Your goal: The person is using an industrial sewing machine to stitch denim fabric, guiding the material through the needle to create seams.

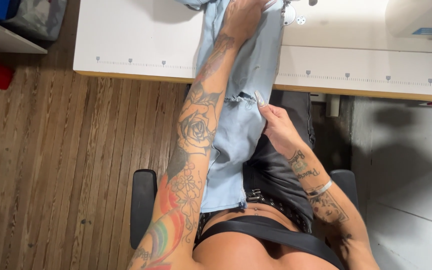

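Where the pale blue denim garment with a frayed tear (241, 75) runs from the white sewing table with a printed ruler scale along its front edge (136, 45) down over the table edge and into the person's lap, both hands are in contact with it. The left hand (243, 17) lies flat on the denim at the top of the frame, on the table surface; its fingers are cut off by the frame edge, so their spread cannot be told. The right hand (276, 125) grips the right edge of the denim below the table edge, just beside the tear, fingers curled narrowly around the fabric, one long nail pointing upward. A silver bangle (320, 188) sits on the right wrist. The lower hem of the denim rests on dark grey trousers (276, 170), near a studded black belt (271, 202). A white sewing machine (416, 17) stands on the table at the upper right. Black chair armrests (143, 205) flank the person above a brown wooden plank floor (51, 165).
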